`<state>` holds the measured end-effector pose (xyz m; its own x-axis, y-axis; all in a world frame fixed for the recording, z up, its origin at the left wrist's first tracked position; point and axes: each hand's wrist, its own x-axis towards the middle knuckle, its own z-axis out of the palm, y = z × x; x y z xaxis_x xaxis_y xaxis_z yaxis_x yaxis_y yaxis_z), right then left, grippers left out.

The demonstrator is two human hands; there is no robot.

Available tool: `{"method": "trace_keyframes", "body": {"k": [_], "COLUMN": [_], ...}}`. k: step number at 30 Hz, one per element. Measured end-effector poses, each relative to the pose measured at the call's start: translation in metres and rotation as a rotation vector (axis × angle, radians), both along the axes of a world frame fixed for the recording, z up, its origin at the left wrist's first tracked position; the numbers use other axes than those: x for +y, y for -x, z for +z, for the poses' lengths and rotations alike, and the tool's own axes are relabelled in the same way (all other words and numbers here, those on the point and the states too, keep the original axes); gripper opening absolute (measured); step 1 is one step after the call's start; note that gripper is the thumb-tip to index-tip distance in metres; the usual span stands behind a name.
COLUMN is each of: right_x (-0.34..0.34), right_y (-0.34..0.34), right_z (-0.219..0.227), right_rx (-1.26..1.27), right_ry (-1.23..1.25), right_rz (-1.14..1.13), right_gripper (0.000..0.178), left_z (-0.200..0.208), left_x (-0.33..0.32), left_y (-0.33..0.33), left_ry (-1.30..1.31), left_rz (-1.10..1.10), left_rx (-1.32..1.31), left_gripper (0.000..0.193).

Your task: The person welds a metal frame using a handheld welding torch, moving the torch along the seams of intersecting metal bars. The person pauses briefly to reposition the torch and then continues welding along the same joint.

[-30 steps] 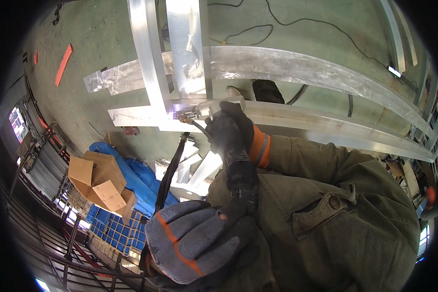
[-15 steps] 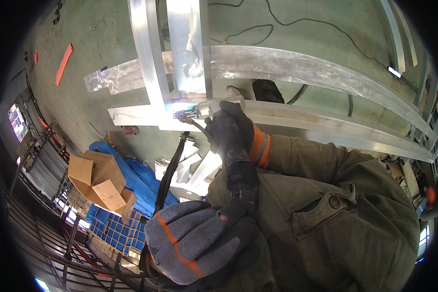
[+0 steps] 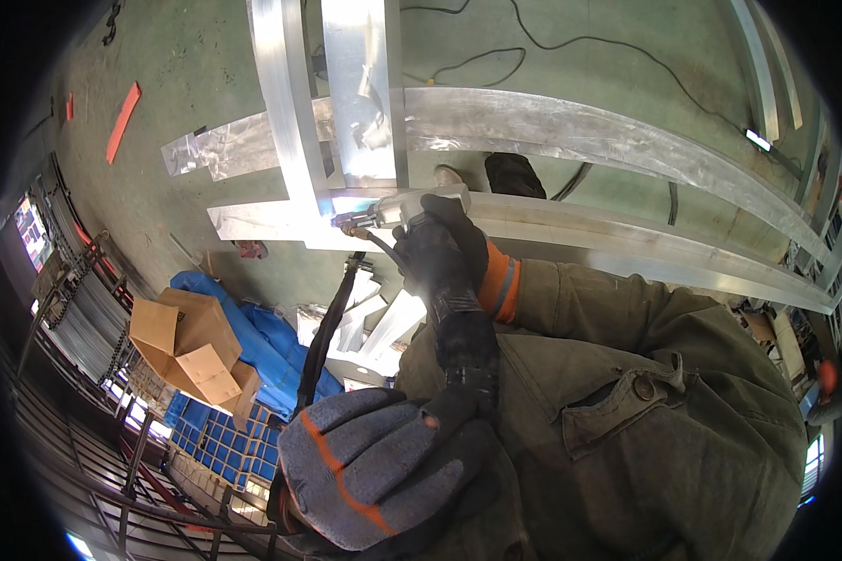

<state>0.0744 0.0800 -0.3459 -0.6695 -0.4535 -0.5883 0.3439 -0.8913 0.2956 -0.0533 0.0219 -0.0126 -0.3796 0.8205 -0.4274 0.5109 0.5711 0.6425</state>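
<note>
My right hand (image 3: 449, 229), in a black glove with an orange cuff, is wrapped round a silver-bodied welding torch (image 3: 398, 209). The torch nozzle points left and touches or nearly touches the joint of the metal bars, where a bright white-blue glow shows. From the torch a black taped handle or cable sleeve (image 3: 466, 341) runs back toward my body. Closed round its lower end is my left hand (image 3: 365, 463), in a grey glove with an orange stripe. The near aluminium bar (image 3: 571, 220) lies crosswise under two upright bars (image 3: 360, 89). Glare hides the exact weld spot.
A second crosswise bar (image 3: 533, 117) lies farther off. At lower left are an open cardboard box (image 3: 201, 341), blue sheeting (image 3: 271, 341) and a dark metal rack (image 3: 75, 421). A black strap (image 3: 327, 337) hangs near my left hand. Cables (image 3: 617, 47) trail over the floor.
</note>
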Motion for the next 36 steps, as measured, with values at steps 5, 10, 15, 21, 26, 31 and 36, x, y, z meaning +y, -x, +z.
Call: {"method": "trace_keyframes", "body": {"k": [5,10,15,21,26,31,36], "right_x": [0.012,0.008,0.018,-0.002,-0.021,-0.03,-0.026], "right_y": [0.01,0.017,0.011,-0.009,-0.03,-0.037,-0.031], "right_z": [0.018,0.023,0.029,-0.006,-0.044,-0.048,-0.037], "right_rx": [-0.03,-0.071,-0.057,-0.047,0.197,0.041,0.048], "right_ry": [0.172,0.013,0.222,-0.035,0.249,-0.237,-0.253], "right_rz": [-0.036,0.01,-0.032,-0.032,-0.223,-0.002,0.072], "right_gripper": [0.043,0.043,0.045,0.035,0.059,0.059,0.046], "left_z": [-0.001,-0.003,-0.006,-0.014,-0.015,-0.016,-0.015], "left_x": [-0.001,0.001,0.0,0.002,0.002,0.002,0.004], "left_y": [0.006,0.0,-0.003,0.0,0.003,0.003,0.001], "left_ry": [-0.118,-0.137,-0.214,-0.222,-0.175,-0.164,-0.18], "left_rz": [-0.11,-0.109,-0.062,0.002,-0.028,-0.036,-0.056], "left_rx": [-0.032,-0.026,-0.036,0.019,0.003,0.005,-0.02], "left_gripper": [0.049,0.053,0.054,0.039,0.041,0.042,0.042]}}
